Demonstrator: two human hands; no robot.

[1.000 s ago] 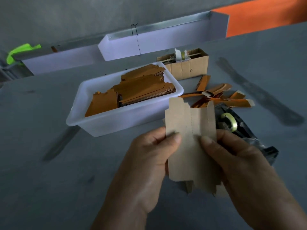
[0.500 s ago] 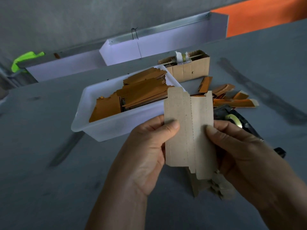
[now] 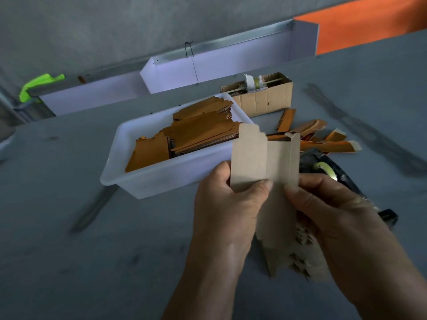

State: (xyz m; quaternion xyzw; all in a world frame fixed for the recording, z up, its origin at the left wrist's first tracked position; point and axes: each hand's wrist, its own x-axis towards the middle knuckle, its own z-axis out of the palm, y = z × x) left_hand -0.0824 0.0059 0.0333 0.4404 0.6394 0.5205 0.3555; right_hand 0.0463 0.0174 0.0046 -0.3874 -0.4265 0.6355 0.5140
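I hold a flat brown cardboard box blank (image 3: 265, 162) upright in front of me, above the grey table. My left hand (image 3: 228, 204) pinches its left panel, which is folded inward along a crease. My right hand (image 3: 330, 213) grips the right side with the thumb on the front face. Under my hands a stack of more brown blanks (image 3: 295, 252) lies on the table.
A white plastic tub (image 3: 161, 181) with orange-brown flat blanks stands left of centre. A small open cardboard box (image 3: 265, 100) sits behind it. Loose orange pieces (image 3: 323, 144) and a black tape dispenser (image 3: 328, 169) lie to the right. White troughs (image 3: 219, 68) line the table's far edge.
The blank's left panel has been folded inward by my left hand. The blank sits higher and closer to the tub than before.
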